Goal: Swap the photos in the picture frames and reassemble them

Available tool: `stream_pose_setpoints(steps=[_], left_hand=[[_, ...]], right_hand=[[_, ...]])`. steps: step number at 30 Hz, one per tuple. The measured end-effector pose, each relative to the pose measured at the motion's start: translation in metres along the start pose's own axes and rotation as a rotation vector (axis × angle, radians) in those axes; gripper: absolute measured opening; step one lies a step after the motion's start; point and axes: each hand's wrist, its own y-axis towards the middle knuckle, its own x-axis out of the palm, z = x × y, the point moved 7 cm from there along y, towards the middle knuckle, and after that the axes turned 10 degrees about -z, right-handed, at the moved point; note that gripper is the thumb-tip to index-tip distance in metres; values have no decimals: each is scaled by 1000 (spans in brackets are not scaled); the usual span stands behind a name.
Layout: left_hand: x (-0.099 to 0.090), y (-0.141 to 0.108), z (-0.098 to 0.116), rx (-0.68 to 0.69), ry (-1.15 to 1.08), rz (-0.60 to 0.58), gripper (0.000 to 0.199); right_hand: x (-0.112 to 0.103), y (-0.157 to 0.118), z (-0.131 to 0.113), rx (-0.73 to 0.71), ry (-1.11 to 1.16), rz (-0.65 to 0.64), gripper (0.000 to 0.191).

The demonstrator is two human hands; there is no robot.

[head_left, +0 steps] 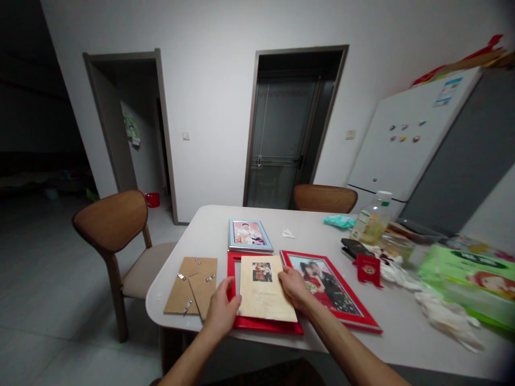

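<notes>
A cream photo card (267,300) with a small picture in its upper part lies tilted over a red picture frame (273,325). My right hand (295,287) grips the card's right edge, thumb on top. Beside the card's left edge is my left hand (223,305), its thumb and forefinger apart, the thumb close to the card. To the left lie two brown frame backing boards (177,297) with metal clips, one partly over the other. A second red frame (362,321) with a couple's photo sits to the right. Behind is a light-blue framed photo (249,234).
On the table's right stand a bottle (370,220), a black phone-like object (356,247), a small red box (368,269), crumpled tissues (448,316) and a green tissue pack (470,284). Wooden chairs (112,222) stand at the left and far side.
</notes>
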Motion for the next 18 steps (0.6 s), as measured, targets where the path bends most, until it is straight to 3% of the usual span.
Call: stream_pose_setpoints(steps=[4,12,18], left_hand=[[15,-11,4,84,363,-109,45],[26,-14,2,159,596,-212,38],[30,-17,9,139,754,-275,30]], right_hand=[[7,10,4,24,-127,8,40],[6,25,-1,36,-455,88,35],[1,18,-10,46,-790,186,29]])
